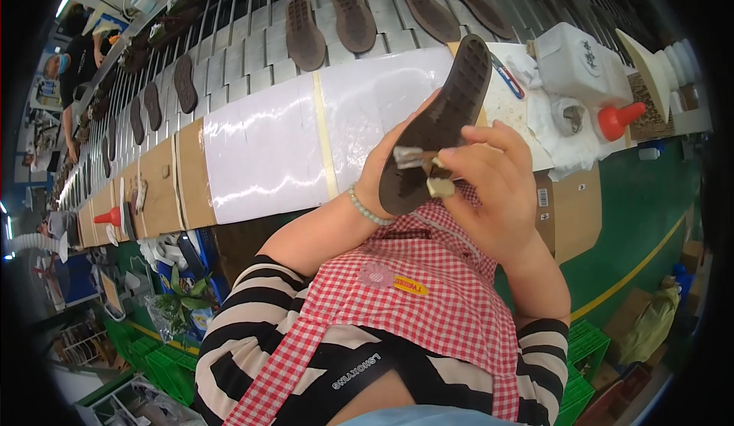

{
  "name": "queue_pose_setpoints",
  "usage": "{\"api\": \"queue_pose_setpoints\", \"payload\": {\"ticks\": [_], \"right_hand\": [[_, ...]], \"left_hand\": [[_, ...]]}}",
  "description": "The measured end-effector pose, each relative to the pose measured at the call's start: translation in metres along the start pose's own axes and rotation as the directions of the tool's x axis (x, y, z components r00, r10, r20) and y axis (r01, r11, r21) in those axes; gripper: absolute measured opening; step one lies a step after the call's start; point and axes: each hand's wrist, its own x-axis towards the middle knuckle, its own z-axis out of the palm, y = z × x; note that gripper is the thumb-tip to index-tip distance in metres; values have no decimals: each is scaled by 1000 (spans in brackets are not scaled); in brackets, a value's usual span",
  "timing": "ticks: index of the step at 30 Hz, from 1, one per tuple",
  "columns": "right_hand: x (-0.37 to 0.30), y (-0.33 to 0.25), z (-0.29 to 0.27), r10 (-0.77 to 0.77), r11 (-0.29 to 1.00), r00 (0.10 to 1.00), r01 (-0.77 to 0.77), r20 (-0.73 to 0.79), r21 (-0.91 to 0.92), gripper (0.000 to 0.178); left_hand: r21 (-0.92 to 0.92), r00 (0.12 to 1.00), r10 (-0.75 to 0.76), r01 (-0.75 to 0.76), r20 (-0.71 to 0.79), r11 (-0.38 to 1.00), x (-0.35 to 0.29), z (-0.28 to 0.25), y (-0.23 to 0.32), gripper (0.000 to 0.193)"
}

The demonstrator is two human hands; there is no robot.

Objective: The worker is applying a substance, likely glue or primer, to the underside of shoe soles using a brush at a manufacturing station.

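L hand (382, 173) grips the brown shoe sole (440, 124) tilted up, tread facing the person, above the workbench (267, 151), so R hand (489, 181), pinching a small brush (417, 158), can work its heel.

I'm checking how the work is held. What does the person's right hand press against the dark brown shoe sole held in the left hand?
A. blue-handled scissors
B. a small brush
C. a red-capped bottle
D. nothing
B: the right hand grips a small brush whose pale tip lies on the dark brown shoe sole, which the left hand holds up from behind.
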Motion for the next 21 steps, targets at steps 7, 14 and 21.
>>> {"api": "queue_pose_setpoints", "payload": {"ticks": [7, 14, 21], "right_hand": [[-3, -5, -2, -21, 995, 997, 14, 77, 94, 43], [-7, -12, -6, -89, 986, 971, 54, 222, 160, 43], [-1, -3, -5, -49, 994, 988, 34, 148, 104, 41]], "left_hand": [[12, 999, 19, -19, 42, 1000, -2, 3, -3, 48], [209, 997, 0, 16, -76, 978, -3, 15, -2, 45], [365, 981, 71, -1, -179, 931, -5, 18, -3, 38]]}}
